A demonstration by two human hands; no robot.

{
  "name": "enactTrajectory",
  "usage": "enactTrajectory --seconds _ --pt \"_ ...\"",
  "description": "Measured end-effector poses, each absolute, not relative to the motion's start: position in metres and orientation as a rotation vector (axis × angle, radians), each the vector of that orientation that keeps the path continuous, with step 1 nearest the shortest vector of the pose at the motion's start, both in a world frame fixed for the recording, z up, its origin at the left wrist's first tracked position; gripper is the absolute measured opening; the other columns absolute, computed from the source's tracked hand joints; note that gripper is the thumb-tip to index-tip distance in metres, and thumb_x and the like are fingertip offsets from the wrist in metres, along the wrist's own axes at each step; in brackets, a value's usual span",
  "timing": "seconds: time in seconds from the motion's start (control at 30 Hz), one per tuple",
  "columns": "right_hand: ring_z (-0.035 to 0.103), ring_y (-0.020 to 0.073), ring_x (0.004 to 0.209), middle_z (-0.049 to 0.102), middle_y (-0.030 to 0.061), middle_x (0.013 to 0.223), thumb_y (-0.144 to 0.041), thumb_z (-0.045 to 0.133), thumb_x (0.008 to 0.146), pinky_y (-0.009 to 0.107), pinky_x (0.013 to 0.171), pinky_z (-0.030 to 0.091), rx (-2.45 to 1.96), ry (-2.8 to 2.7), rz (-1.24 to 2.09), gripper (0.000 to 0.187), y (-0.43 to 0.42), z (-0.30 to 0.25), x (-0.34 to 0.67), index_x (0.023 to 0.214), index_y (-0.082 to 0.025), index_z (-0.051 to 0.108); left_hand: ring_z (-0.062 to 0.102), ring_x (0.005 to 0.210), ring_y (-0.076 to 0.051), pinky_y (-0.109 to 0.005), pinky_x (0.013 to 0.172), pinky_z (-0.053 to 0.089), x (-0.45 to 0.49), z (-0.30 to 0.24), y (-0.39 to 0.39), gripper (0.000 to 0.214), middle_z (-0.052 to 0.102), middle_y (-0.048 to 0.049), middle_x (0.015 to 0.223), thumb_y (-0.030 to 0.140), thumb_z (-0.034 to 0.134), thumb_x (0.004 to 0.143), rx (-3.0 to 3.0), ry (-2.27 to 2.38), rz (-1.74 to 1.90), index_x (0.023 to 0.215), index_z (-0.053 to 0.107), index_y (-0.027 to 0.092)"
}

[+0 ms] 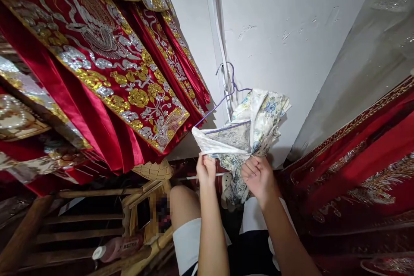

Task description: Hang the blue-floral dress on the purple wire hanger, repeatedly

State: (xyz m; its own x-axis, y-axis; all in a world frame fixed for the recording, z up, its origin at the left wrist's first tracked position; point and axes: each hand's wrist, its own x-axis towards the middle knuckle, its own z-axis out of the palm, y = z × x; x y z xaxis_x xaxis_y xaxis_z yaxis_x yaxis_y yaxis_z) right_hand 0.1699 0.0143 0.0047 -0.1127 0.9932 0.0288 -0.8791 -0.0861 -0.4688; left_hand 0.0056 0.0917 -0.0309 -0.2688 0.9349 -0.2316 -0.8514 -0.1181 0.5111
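Now, pinching the floral cloth (pixel 239 134) with the left hand (pixel 206 168), clutching its folds with the right hand (pixel 258 177), up on the purple hanger (pixel 233 83) by the wall (pixel 291 17); could slide off under an uneven tug.

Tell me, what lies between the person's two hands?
In the head view, a hanging fold of the floral cloth lies between the left hand and right hand.
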Motion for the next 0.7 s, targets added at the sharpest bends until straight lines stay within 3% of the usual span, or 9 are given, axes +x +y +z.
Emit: enactTrajectory --seconds 0.1,0.2,0.37,0.47,0.57,0.7 --pt "0.018 0.0086 0.041 0.013 -0.0106 0.046 -0.024 0.071 0.078 0.017 0.041 0.032 -0.206 -0.297 1.619 0.039 0.007 0.000 0.183 0.058 -0.022 0.038 0.070 0.083 -0.015 -0.026 0.082 0.055 0.032 -0.064 0.070 0.014 0.072 -0.0059 0.085 0.027 0.063 0.092 0.313 0.785 1.739 0.083 0.066 0.016" --pt "0.022 0.0086 0.041 0.018 -0.0108 0.046 -0.019 0.070 0.078 0.017 0.041 0.034 -0.241 -0.231 1.522 0.034 0.005 -0.009 0.197 0.062 -0.022 0.041 0.066 0.080 -0.015 -0.025 0.078 0.052 0.038 -0.078 0.060 0.026 0.070 -0.0031 0.084 0.040 0.076 0.080 0.541 0.932 1.711 0.081 0.065 0.016" --pt "0.027 0.0106 0.042 0.025 -0.0091 0.049 -0.027 0.067 0.074 0.024 0.040 0.032 -0.584 -0.382 1.372 0.023 0.014 -0.035 0.209 0.066 -0.024 0.045 0.063 0.084 -0.016 -0.029 0.084 0.051 0.027 -0.054 0.050 0.041 0.064 -0.0034 0.086 0.056 0.075 0.078 0.664 0.829 1.686 0.077 0.056 0.020" --pt "0.046 0.0144 0.051 0.046 -0.0036 0.057 -0.037 0.066 0.072 0.029 0.048 0.043 -0.783 -0.388 1.247 0.016 0.018 -0.040 0.198 0.074 -0.025 0.057 0.061 0.084 -0.017 -0.030 0.082 0.050 0.033 -0.026 0.034 0.042 0.063 -0.0051 0.091 0.059 0.069 0.083 0.820 0.758 1.638 0.078 0.051 0.021" --pt "0.064 0.0219 0.078 0.066 0.0041 0.078 -0.050 0.068 0.077 0.034 0.069 0.054 -0.916 -0.567 1.260 0.026 0.017 -0.030 0.178 0.081 -0.025 0.066 0.062 0.092 -0.021 -0.035 0.087 0.051 0.046 -0.001 0.015 0.044 0.065 -0.0077 0.101 0.063 0.058 0.090 1.034 0.721 1.544 0.079 0.050 0.021" --pt "0.066 0.0316 0.103 0.073 0.0091 0.093 -0.078 0.056 0.081 0.043 0.080 0.057 -0.892 -0.810 1.517 0.056 0.007 -0.013 0.161 0.097 -0.027 0.071 0.057 0.125 -0.030 -0.044 0.111 0.039 0.051 0.021 -0.003 0.035 0.065 -0.0109 0.125 0.055 0.053 0.097 1.395 0.793 1.397 0.086 0.060 0.022"
